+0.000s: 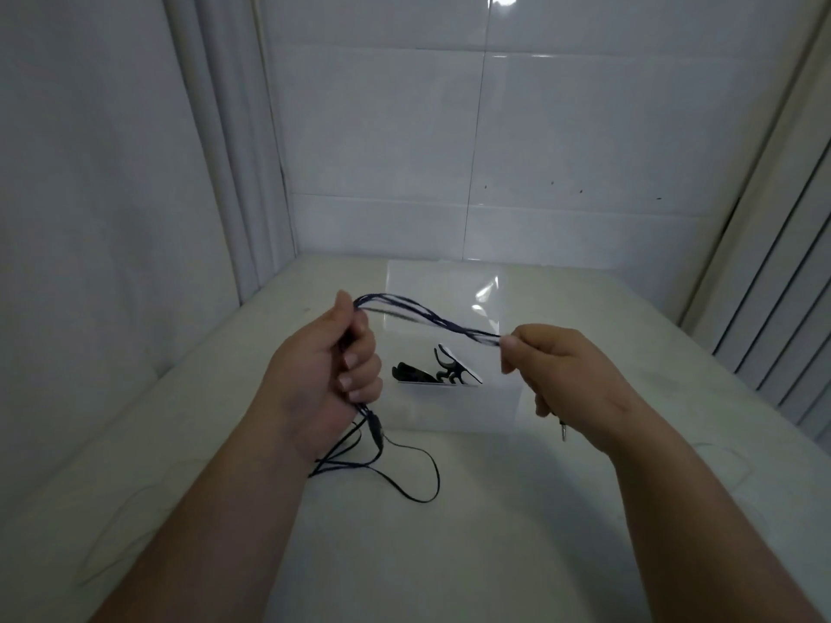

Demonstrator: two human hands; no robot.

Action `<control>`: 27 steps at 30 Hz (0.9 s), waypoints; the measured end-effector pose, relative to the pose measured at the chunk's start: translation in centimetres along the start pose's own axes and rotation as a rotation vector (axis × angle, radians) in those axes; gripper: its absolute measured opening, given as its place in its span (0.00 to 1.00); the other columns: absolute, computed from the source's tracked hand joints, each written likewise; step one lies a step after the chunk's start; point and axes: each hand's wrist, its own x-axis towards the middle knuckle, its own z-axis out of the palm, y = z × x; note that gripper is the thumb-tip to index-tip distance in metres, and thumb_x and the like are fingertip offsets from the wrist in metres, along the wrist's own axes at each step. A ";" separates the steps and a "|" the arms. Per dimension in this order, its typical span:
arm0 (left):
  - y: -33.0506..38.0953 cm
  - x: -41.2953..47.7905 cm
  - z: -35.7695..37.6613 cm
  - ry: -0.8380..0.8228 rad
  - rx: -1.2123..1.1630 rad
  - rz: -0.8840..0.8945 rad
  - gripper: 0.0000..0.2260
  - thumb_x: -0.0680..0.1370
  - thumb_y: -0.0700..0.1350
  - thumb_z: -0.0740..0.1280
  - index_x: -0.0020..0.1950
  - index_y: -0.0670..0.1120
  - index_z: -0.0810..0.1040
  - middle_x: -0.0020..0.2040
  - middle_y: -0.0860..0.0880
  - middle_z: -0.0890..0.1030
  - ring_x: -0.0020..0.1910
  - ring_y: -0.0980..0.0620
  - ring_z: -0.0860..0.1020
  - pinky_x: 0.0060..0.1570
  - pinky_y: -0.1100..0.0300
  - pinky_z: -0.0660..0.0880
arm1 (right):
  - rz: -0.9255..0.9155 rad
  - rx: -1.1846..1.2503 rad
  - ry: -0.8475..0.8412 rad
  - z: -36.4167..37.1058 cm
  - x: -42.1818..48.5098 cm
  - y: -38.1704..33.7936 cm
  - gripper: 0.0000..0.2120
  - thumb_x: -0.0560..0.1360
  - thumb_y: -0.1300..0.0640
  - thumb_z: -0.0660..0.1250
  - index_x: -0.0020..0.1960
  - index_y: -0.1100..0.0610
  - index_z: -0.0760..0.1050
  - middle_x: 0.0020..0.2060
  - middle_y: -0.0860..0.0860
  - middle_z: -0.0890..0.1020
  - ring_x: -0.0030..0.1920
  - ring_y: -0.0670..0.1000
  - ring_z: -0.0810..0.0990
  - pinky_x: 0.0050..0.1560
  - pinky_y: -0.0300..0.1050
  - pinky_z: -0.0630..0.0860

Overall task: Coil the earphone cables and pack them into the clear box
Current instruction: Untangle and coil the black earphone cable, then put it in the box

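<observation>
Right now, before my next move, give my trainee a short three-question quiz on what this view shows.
1. True or false: the earphone cable is stretched between the left hand and the right hand.
2. Multiple choice: where does the cable's slack lie? A) on the table below the left hand; B) wound round the right wrist; C) draped over the left forearm.
3. Fill in: the metal plug hangs below the ____ hand.
Key: 1 true; 2 A; 3 right.
</observation>
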 end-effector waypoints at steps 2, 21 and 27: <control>0.2 -0.1 -0.2 -0.030 -0.107 -0.035 0.15 0.76 0.54 0.61 0.34 0.46 0.69 0.26 0.51 0.64 0.20 0.56 0.60 0.22 0.65 0.59 | 0.038 0.125 0.085 0.1 0.2 0.3 0.17 0.80 0.49 0.60 0.36 0.55 0.75 0.27 0.50 0.69 0.26 0.49 0.67 0.27 0.41 0.67; -0.4 -1.2 1.0 -0.119 0.878 0.153 0.13 0.80 0.41 0.62 0.39 0.48 0.82 0.44 0.51 0.85 0.46 0.59 0.80 0.47 0.71 0.72 | 0.175 0.376 0.695 0.1 2.2 2.5 0.18 0.75 0.44 0.58 0.33 0.52 0.74 0.28 0.51 0.72 0.30 0.53 0.67 0.33 0.48 0.65; -0.8 -1.1 1.3 0.003 0.732 0.172 0.11 0.80 0.40 0.60 0.41 0.44 0.79 0.31 0.53 0.78 0.25 0.57 0.66 0.27 0.64 0.64 | 0.135 0.312 0.653 0.2 2.0 2.3 0.18 0.77 0.46 0.59 0.33 0.53 0.73 0.27 0.50 0.72 0.30 0.53 0.68 0.36 0.48 0.66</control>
